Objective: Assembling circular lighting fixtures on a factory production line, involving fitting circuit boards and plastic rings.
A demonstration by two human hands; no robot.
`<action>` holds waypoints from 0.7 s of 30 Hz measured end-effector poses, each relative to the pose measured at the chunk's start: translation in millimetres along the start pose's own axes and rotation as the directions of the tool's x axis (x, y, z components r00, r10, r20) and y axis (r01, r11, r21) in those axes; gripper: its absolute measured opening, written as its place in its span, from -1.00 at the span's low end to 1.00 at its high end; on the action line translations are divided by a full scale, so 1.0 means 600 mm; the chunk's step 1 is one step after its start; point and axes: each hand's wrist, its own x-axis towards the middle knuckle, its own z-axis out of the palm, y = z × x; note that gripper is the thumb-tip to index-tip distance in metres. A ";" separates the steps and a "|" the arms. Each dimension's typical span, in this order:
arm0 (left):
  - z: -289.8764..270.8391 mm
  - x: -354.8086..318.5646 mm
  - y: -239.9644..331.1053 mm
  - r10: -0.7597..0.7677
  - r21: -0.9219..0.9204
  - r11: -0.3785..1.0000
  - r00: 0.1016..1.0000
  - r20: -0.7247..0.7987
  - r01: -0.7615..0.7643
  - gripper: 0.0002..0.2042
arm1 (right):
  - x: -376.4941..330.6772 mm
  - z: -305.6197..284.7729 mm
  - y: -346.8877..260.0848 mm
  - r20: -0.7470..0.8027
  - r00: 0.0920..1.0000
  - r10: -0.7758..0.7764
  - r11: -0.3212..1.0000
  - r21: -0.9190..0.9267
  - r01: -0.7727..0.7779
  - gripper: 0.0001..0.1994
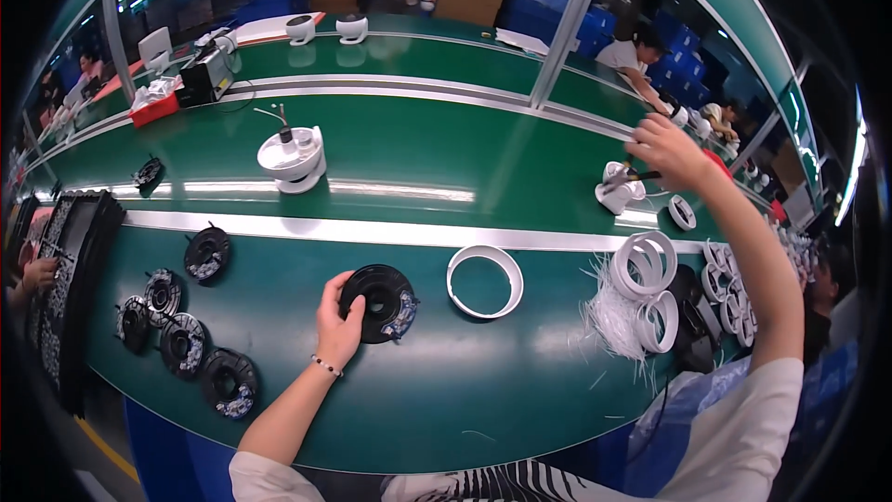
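My left hand grips the left rim of a round black disc part that lies flat on the green bench. A white plastic ring rests just to its right. My right hand is stretched far out to the right, fingers closed around a thin dark tool over a small white holder on the moving belt. What exactly the tool is cannot be made out.
Several black disc parts lie at the left, beside a black tray. White rings and a bundle of white ties sit at the right. A white dome housing stands on the belt. Other workers stand around the line.
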 end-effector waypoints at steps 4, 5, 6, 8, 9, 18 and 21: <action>0.000 0.003 -0.016 0.038 0.024 0.999 0.999 -0.017 -0.037 -0.69 | 0.151 -0.028 -0.080 -0.195 0.974 -0.114 0.993 0.016 0.119 -0.50; 0.003 0.004 -0.021 0.065 0.070 0.996 0.998 -0.027 -0.063 -0.70 | 0.184 -0.034 -0.097 -0.232 0.964 -0.129 0.989 0.036 0.141 -0.49; 0.006 0.004 -0.016 0.042 0.054 0.998 0.999 -0.029 -0.041 -0.70 | 0.219 -0.037 -0.113 -0.268 0.953 -0.142 0.985 0.055 0.162 -0.49; 0.007 0.005 -0.013 0.052 0.050 0.997 0.998 -0.021 -0.051 -0.70 | 0.282 -0.043 -0.139 -0.327 0.933 -0.151 0.979 0.081 0.187 -0.48; 0.004 0.006 -0.022 0.051 0.043 0.998 0.999 -0.013 -0.050 -0.70 | 0.313 -0.046 -0.152 -0.357 0.921 -0.157 0.978 0.076 0.196 -0.48; 0.004 0.007 -0.003 0.065 0.086 0.994 0.997 -0.031 -0.062 -0.70 | 0.520 -0.040 -0.196 -0.255 0.913 0.317 0.948 0.093 -0.303 -0.68; 0.005 0.007 0.004 0.059 0.109 0.992 0.998 -0.032 -0.055 -0.70 | 0.560 -0.023 -0.185 -0.270 0.936 0.225 0.970 -0.031 -0.242 -0.70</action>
